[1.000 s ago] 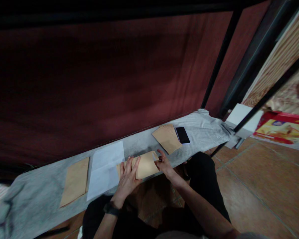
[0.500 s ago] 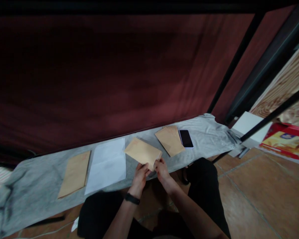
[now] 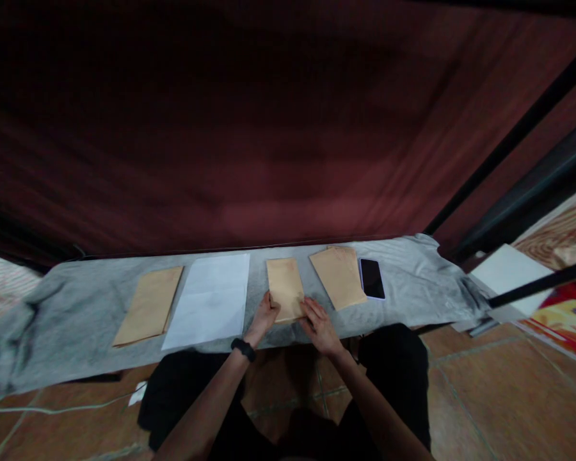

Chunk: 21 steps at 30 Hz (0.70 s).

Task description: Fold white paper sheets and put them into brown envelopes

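A brown paper envelope [image 3: 285, 282] lies upright on the grey cloth [image 3: 398, 269] between my hands. My left hand [image 3: 265, 315] grips its lower left edge, fingers bent around it. My right hand [image 3: 319, 323] rests at its lower right edge, fingers stretched out. Left of it are white paper sheets [image 3: 208, 301] with a crease across them, and farther left a stack of brown envelopes [image 3: 150, 306]. More brown envelopes [image 3: 340, 276] lie fanned at the right.
A phone [image 3: 372, 278] with a dark screen lies beside the fanned envelopes. Dark red fabric [image 3: 269, 160] hangs behind the cloth. Black metal bars [image 3: 547, 282], a white box [image 3: 509, 275] and a red and yellow package [image 3: 569, 320] stand at the right.
The envelope has turned from slanted to straight and now lies flat on the cloth. My right hand has gone from pinching its corner to lying open at its edge. The view has shifted.
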### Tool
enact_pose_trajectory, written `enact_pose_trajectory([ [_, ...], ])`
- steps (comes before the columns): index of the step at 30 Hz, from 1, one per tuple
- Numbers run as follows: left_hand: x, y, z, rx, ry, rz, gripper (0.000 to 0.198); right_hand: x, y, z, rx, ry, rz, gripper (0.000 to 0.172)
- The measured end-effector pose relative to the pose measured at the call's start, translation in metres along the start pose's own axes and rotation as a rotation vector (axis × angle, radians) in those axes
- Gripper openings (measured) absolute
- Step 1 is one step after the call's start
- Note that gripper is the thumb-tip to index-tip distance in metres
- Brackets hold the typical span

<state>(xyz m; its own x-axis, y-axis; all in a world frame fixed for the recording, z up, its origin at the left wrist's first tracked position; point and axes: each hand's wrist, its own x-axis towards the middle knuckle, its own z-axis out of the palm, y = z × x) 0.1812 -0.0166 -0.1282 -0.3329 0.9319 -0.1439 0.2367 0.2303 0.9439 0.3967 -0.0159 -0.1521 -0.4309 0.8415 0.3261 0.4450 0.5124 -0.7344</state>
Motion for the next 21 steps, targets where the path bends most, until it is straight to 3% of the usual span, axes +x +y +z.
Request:
enact_pose_trajectory([
  [2,-0.008,-0.004,0.001,0.150,0.077,0.062,0.061,0.000,0.001,0.000,-0.177,-0.136,-0.149,0.042],
  [5,-0.020,-0.008,0.010,0.557,0.130,0.321,0.060,0.003,0.002,0.003,-0.290,-0.152,-0.182,0.038],
  [8,-0.015,-0.007,0.030,0.832,0.023,0.557,0.052,0.005,0.001,0.009,-0.292,-0.112,-0.173,0.040],
  [10,0.003,-0.003,0.042,0.923,-0.046,0.620,0.052,0.005,0.000,0.011,-0.277,-0.090,-0.172,0.040],
  [13,0.047,0.005,0.052,0.961,-0.080,0.609,0.054,0.003,-0.001,0.012,-0.263,-0.080,-0.183,0.036],
  [17,0.102,0.014,0.046,0.874,-0.156,0.574,0.053,0.004,0.000,0.009,-0.241,-0.120,-0.202,0.038],
  [21,0.111,0.011,0.039,0.734,-0.220,0.586,0.051,0.006,-0.001,0.007,-0.219,-0.143,-0.172,0.039],
])
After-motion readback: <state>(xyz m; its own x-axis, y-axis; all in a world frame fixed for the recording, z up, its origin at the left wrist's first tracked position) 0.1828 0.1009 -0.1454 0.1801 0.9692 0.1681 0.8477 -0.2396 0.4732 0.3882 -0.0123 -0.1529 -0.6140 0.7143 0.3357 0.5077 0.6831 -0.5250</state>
